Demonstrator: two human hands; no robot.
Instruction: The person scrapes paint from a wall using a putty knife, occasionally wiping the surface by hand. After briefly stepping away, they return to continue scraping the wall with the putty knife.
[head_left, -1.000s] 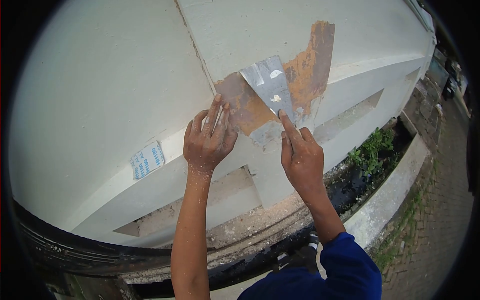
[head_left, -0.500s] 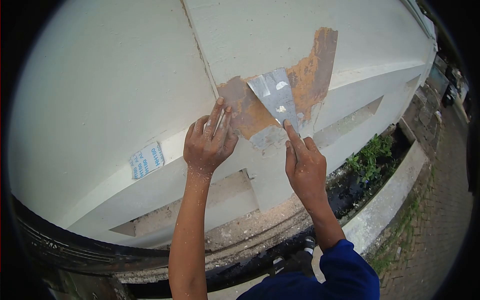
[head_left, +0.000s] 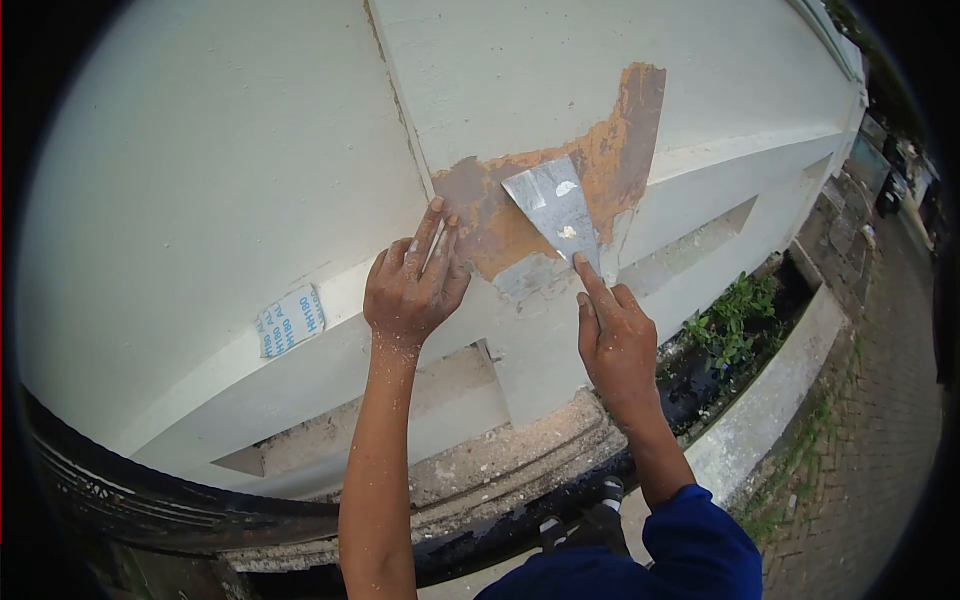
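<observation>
A broad-bladed paint scraper (head_left: pixel 556 205) lies over a patch of peeled wall (head_left: pixel 470 205) that shows brown and orange under the pale paint. My right hand (head_left: pixel 618 335) grips it at the lower end, index finger stretched along the blade and the handle hidden in the palm. The blade's wide edge points up and left. Left of the patch, my left hand (head_left: pixel 412 285) rests its fingertips against the wall, fingers extended and holding nothing. White dust specks cover its wrist and forearm.
A piece of sandpaper (head_left: pixel 291 321) with blue print sits on the wall's ledge at left. Below run recessed slots (head_left: pixel 690 245) and a dark drainage channel (head_left: pixel 690 390) with green plants (head_left: pixel 735 325). A brick-paved path (head_left: pixel 870 450) lies at right.
The scraper and my right hand have shifted slightly downward across the bare patch. My left hand stays at nearly the same place on the wall.
</observation>
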